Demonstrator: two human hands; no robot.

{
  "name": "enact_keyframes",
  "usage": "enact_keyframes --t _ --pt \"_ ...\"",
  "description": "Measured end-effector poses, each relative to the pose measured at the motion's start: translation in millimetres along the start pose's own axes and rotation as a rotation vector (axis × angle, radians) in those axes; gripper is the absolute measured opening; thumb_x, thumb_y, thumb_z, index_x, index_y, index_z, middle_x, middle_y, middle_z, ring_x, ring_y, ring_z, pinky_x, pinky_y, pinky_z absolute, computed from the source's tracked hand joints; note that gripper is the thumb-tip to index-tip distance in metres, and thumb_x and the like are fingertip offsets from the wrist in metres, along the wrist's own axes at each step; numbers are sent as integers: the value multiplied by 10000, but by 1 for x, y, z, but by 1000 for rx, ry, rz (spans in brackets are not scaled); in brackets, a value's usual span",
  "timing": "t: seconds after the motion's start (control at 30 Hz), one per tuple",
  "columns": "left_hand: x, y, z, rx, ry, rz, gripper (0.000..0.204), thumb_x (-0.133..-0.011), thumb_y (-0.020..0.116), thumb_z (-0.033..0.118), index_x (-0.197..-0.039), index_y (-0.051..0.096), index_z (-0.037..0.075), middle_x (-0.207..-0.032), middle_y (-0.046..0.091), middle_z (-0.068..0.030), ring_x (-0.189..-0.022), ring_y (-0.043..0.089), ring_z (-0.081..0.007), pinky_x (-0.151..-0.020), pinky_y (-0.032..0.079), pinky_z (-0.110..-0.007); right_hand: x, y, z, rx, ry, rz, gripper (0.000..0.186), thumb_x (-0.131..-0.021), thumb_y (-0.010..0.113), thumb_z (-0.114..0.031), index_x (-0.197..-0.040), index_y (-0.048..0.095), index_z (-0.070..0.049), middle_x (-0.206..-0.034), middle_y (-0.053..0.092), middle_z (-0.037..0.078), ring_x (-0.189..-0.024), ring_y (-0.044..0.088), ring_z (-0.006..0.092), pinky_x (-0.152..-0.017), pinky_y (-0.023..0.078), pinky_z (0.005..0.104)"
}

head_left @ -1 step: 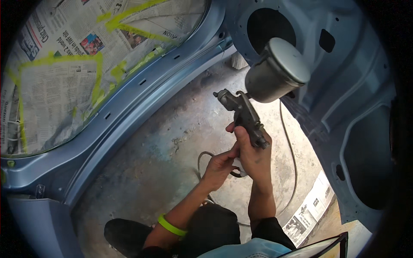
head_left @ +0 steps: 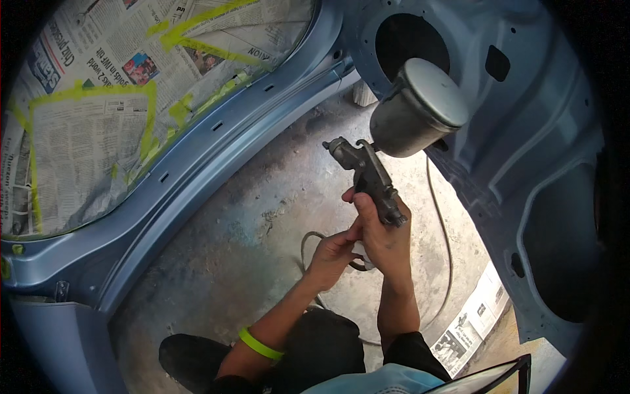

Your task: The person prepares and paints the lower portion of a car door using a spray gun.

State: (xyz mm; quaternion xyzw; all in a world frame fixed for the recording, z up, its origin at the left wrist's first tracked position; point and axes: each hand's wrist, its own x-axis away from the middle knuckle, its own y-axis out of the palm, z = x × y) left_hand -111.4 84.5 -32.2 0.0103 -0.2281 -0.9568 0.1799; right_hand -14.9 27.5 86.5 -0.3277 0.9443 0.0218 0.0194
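Observation:
A dark metal spray gun (head_left: 367, 171) with a round silver paint cup (head_left: 420, 108) at its side is held up in front of me. My right hand (head_left: 386, 240) is closed around its handle, with the thumb up along the gun body. Just left of that, my left hand (head_left: 330, 261) has its fingers pinched together at the lower end of the handle, where a thin air hose (head_left: 358, 265) comes in. The exact grip of the left fingers is partly hidden. A yellow-green band (head_left: 259, 344) circles my left wrist.
Along the left curves a blue car door frame (head_left: 197, 154), its opening covered with newspaper (head_left: 92, 144) and yellow tape. An open blue door panel (head_left: 485, 138) stands on the right, close to the cup. The hose trails over the stained concrete floor (head_left: 216, 262); more newspaper (head_left: 469, 322) lies at lower right.
The spray gun and both hands have shifted very slightly to the left. Both hands keep the same grip.

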Motion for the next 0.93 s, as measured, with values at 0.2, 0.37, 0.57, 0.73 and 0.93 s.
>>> enact_keyframes --t 0.2,0.37,0.57,0.73,0.93 --pt "-7 -6 23 -47 -62 33 448 -933 562 -82 -1371 545 10 -1291 600 -78 -1163 602 -167 -903 544 -316 -17 8 5 156 -53 -8 191 -965 667 -168 -1031 620 6 -711 554 25 -661 473 75 -588 412 264" --pt "16 2 56 -452 118 149 474 -942 651 61 -1388 508 -13 -1153 652 -147 -964 672 -211 -840 539 -323 -43 13 19 356 -159 126 294 -997 647 -283 -995 598 7 -678 519 0 -503 514 65 -458 441 236" --pt "77 10 129 -994 143 -149 551 -929 689 228 -1404 498 24 -1131 648 -196 -1019 649 -333 -898 501 -438 -76 29 -3 444 -117 119 304 -992 651 -276 -1032 609 23 -628 522 40 -508 475 90 -475 409 274" --pt "117 -27 148 -1107 -170 -488 595 -930 663 319 -1409 466 26 -1091 631 -221 -1019 621 -406 -890 485 -480 -100 38 -9 577 -128 184 300 -979 669 -237 -1058 634 51 -595 536 99 -553 452 139 -531 383 333" --pt "110 -47 115 -1257 -5 -620 575 -865 718 335 -1324 526 46 -1076 651 -173 -1035 648 -357 -866 518 -457 -118 53 -4 625 -75 263 353 -970 677 -323 -1072 657 14 -621 565 113 -567 491 189 -577 417 357"
